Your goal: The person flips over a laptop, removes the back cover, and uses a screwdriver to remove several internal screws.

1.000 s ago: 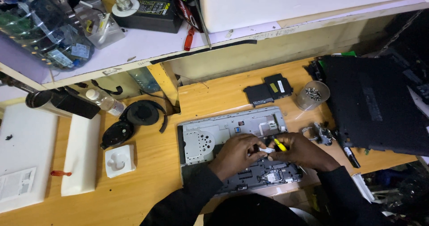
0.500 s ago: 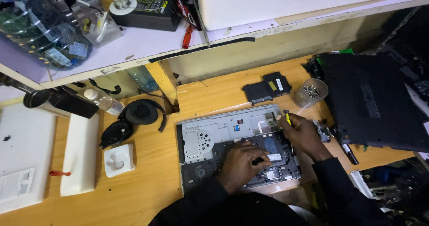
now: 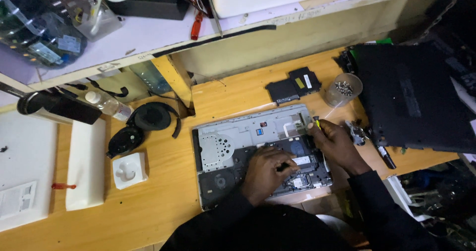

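The left hand (image 3: 267,169) covers the middle of the opened laptop chassis (image 3: 233,142), hiding the board beneath it. The yellow-tipped tool (image 3: 316,122) in the right hand (image 3: 337,142) shows only its tip. The black laptop base (image 3: 411,97) runs off the right edge. What fills the clear cup (image 3: 342,88) is too small to tell.

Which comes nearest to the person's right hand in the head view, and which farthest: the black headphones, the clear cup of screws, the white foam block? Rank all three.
Measured from the right hand:
1. Clear cup of screws, just above the hand, at the bench's right.
2. Black headphones, left of the opened laptop.
3. White foam block, farthest, at the bench's left.
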